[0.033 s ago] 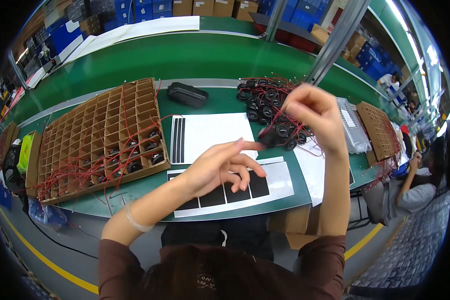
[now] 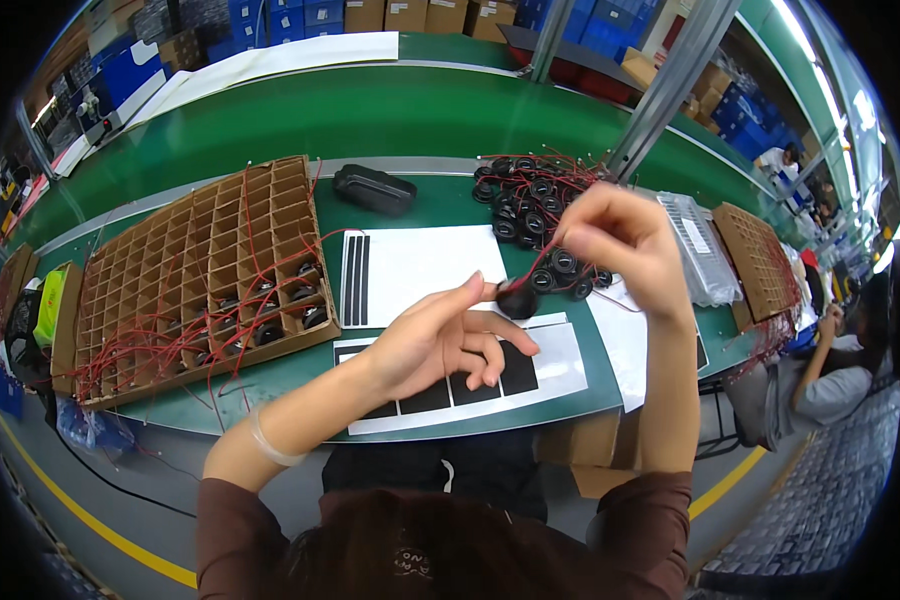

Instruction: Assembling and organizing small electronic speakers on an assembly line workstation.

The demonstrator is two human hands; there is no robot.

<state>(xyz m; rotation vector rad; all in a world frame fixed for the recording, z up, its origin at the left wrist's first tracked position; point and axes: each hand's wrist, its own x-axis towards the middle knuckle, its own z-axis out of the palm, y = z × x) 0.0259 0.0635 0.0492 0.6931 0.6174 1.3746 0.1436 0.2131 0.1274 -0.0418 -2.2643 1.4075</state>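
Thumb and forefinger of my right hand (image 2: 625,245) pinch the red wires of a small round black speaker (image 2: 517,301), which hangs below and to the left. My left hand (image 2: 435,345) is palm up, its fingers apart and loosely bent. Its thumb and forefinger tips reach the speaker's left edge; whether they touch it I cannot make out. Under that hand lies a white sheet with black rectangles (image 2: 519,372). Beyond my right hand is a pile of similar black speakers (image 2: 530,200) with tangled red wires.
At left, a cardboard divider tray (image 2: 195,260) holds several wired speakers in its near cells. A white sheet with black strips (image 2: 430,265) and a black case (image 2: 375,190) lie mid-table. Clear plastic trays (image 2: 705,250) stand at right, near a metal post (image 2: 675,85). A person (image 2: 820,370) sits far right.
The speaker has swung left and slightly down, closer to my left fingertips. My right hand has dropped a little and shifted left; my left hand stays nearly in place.
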